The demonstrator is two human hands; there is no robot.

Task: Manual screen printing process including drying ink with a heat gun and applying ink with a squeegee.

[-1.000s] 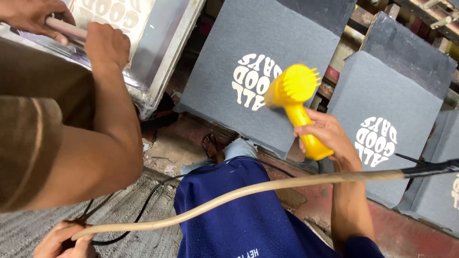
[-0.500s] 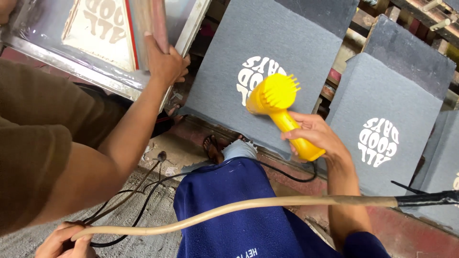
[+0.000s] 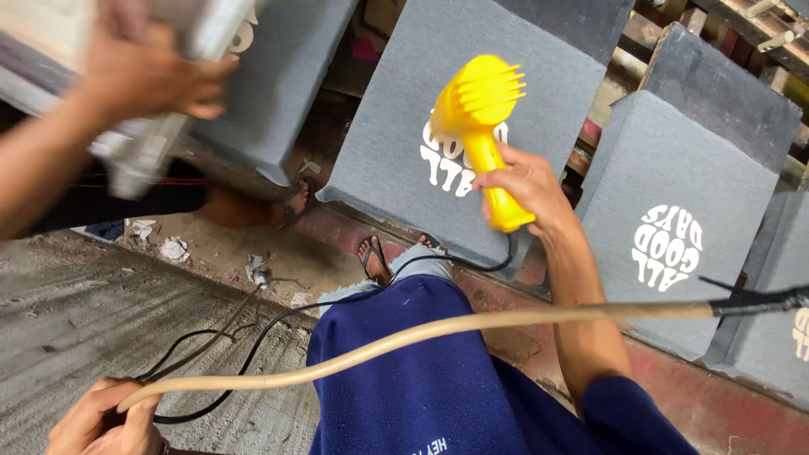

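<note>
The person's right hand (image 3: 527, 187) is closed firmly around the handle of a yellow heat gun (image 3: 482, 126), with the nozzle end pointing at the white round print (image 3: 447, 156) on a grey fabric-covered board (image 3: 472, 109) that stands just in front of the knees. The left hand (image 3: 105, 419), low at the left corner, is curled around the end of a beige hose (image 3: 438, 327) that runs across the lap to the right, together with a black cable (image 3: 278, 324) that lies on the concrete floor (image 3: 101, 312). To dry the print well, the heat gun should probably be held near the fabric but not touching it, and moved slowly over the whole white shape, so that no one spot becomes too hot. The cable leaves the handle just beside the wrist, so it seems wise to hold it slack and away from the wet print. At the top left, another person's hand (image 3: 147, 72) holds a light-coloured frame (image 3: 181, 76), blurred, over a neighbouring board (image 3: 278, 93); the person should keep the warm air and the hose apart from that arm. A further printed board (image 3: 683, 211) waits at the right.
</note>
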